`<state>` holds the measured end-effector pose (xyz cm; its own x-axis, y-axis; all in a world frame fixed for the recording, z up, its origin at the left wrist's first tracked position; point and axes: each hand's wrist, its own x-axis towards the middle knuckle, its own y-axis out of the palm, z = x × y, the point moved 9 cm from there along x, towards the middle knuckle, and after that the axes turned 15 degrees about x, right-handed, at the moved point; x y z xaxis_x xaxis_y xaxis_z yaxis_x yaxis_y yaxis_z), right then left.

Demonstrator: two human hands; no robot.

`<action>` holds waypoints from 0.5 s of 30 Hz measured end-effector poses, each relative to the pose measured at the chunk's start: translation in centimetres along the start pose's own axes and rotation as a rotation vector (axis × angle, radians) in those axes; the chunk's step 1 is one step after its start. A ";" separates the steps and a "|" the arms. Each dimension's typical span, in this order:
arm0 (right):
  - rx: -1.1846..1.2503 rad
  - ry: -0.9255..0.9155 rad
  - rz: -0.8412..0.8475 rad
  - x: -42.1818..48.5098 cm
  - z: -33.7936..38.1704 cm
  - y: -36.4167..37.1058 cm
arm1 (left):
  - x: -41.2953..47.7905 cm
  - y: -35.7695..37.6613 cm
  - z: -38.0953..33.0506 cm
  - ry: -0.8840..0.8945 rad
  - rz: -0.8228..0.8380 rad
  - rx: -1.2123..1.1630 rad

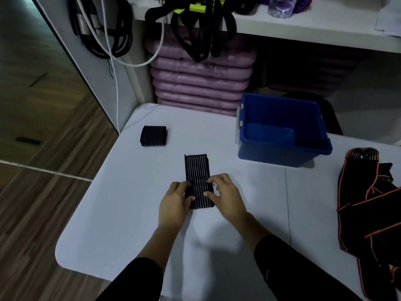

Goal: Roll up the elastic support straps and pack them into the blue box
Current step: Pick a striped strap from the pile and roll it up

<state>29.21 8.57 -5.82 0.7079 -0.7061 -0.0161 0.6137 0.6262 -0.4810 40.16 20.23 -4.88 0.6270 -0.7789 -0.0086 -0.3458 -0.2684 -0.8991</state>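
At the near table (130,224) edge: two black sleeves, cut off by the frame. Left hand (173,205) and right hand (225,196), fingers curled onto the rolled near end of one black white-striped strap (197,170); its far end lies flat. Right edge: orange-trimmed black straps (368,203) heaped, count unclear, partly out of view. Far left: one rolled strap (153,136). Beyond: one blue box (282,131), nothing visible inside.
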 end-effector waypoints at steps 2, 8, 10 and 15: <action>-0.001 -0.098 0.046 -0.3 0.3 0.0 | -0.3 0.1 -0.3 0.112 0.009 0.017; -0.078 -0.057 0.262 -0.9 -0.4 0.6 | -0.6 0.5 -0.3 0.279 0.069 0.119; -0.079 -0.085 0.240 -0.9 -0.2 0.6 | -0.3 0.2 -0.5 0.277 0.091 0.093; 0.087 0.024 0.146 -0.6 0.1 -0.2 | 1.0 0.1 0.3 0.085 0.252 -0.106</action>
<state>28.71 8.95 -5.62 0.7839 -0.6125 -0.1014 0.5336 0.7482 -0.3941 41.00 19.59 -5.16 0.4528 -0.8721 -0.1856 -0.5575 -0.1144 -0.8223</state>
